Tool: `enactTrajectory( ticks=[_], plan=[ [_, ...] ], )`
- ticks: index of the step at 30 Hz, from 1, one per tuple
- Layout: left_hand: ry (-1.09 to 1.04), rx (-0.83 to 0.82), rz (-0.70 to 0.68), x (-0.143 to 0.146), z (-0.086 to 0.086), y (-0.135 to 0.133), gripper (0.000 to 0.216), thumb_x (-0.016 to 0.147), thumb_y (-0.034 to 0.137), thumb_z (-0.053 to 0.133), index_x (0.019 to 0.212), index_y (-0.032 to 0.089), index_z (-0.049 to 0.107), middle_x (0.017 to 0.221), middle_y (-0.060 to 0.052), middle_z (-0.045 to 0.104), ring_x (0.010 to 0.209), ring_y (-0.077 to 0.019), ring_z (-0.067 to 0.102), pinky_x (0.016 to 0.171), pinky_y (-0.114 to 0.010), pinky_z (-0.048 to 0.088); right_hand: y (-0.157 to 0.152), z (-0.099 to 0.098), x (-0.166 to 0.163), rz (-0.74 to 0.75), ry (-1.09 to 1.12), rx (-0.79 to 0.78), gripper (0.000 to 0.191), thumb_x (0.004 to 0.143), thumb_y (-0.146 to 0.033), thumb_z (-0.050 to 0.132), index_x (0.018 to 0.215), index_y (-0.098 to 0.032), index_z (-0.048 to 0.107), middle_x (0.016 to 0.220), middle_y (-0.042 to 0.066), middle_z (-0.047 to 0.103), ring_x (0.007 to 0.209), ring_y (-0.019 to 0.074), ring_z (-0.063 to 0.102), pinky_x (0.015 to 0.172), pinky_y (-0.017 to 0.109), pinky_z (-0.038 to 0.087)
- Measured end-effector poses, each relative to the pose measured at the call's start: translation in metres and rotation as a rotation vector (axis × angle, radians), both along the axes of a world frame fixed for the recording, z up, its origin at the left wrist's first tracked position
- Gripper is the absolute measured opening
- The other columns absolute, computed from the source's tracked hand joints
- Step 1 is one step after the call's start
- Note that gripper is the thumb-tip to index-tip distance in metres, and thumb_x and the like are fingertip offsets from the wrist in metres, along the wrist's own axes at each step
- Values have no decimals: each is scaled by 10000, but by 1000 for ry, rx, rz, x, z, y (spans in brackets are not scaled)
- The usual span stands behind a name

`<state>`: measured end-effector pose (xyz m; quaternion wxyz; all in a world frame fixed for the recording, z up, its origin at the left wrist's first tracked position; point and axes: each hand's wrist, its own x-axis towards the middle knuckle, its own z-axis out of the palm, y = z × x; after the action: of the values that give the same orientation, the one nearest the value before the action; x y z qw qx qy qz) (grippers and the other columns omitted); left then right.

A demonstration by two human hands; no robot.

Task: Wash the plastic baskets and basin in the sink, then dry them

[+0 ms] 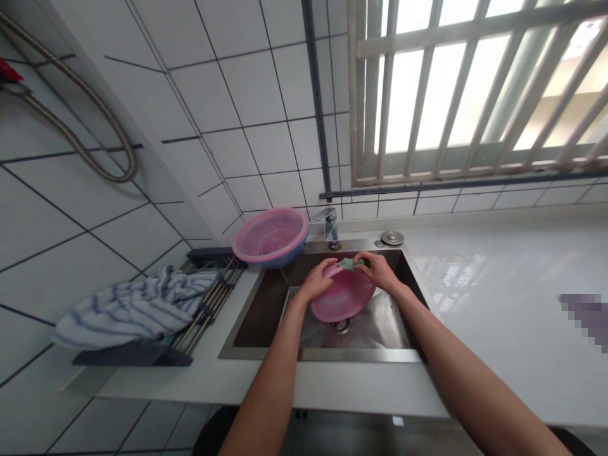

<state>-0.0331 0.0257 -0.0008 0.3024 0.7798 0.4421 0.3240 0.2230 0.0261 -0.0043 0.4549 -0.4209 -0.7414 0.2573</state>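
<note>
A pink plastic basin (pixel 342 299) is held tilted over the metal sink (pixel 380 326), its inside facing me. My left hand (pixel 320 278) grips the basin's left rim, fingers closed around its edge. At the far rim, my right hand (pixel 378 271) is closed on a small green cloth (pixel 348 264), which lies against the basin's edge. Part of the cloth is hidden by the fingers. Below the basin, the sink drain (pixel 342 325) shows in the bottom of the sink.
Stacked pink and blue basins (pixel 273 237) stand at the sink's back left corner, beside the faucet (pixel 331 228). A striped towel (pixel 137 307) lies on a rack (pixel 209 310) at left. A round metal drain stopper (pixel 392 238) sits behind the sink. White countertop (pixel 494 297) extends right.
</note>
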Motion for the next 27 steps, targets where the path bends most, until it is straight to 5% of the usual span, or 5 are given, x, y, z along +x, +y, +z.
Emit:
enactTrajectory(
  ticks=[8, 13, 19, 23, 27],
  plan=[
    [206, 50, 65, 3, -7, -1, 719, 759, -54, 496, 1406, 222, 645, 1455, -64, 646, 1366, -213, 584, 1205, -360, 397, -13, 8, -35, 148, -101, 133, 115, 888, -148, 634, 939, -221, 707, 952, 31, 749, 888, 193, 677, 835, 278, 465],
    [289, 61, 243, -2, 6, -3, 707, 799, -49, 475, 1418, 243, 650, 1441, -35, 659, 1344, -213, 606, 1179, -323, 413, -5, 0, -16, 54, -45, -12, 93, 900, -230, 676, 967, -222, 740, 843, 6, 756, 677, 169, 669, 730, 273, 492],
    [350, 30, 235, 4, 4, -5, 601, 850, 6, 483, 1335, 273, 717, 1351, -19, 719, 1292, -217, 642, 1147, -317, 437, -11, 8, -24, 108, -35, 140, 132, 916, -260, 684, 1005, -245, 781, 1000, 52, 779, 916, 217, 713, 855, 310, 514],
    [325, 52, 225, 6, 7, -7, 603, 847, 6, 476, 1325, 277, 724, 1358, -14, 715, 1305, -210, 634, 1152, -309, 432, -12, 7, -29, 126, -21, 135, 132, 917, -291, 692, 1011, -257, 778, 998, 45, 774, 899, 209, 704, 857, 308, 507],
    [237, 99, 350, -4, 14, -7, 657, 804, -30, 469, 1345, 261, 704, 1387, -6, 698, 1312, -200, 626, 1179, -311, 409, -3, -2, -15, -17, 58, 30, 139, 894, -337, 691, 958, -223, 735, 874, 22, 746, 760, 195, 660, 754, 290, 488]
  ],
)
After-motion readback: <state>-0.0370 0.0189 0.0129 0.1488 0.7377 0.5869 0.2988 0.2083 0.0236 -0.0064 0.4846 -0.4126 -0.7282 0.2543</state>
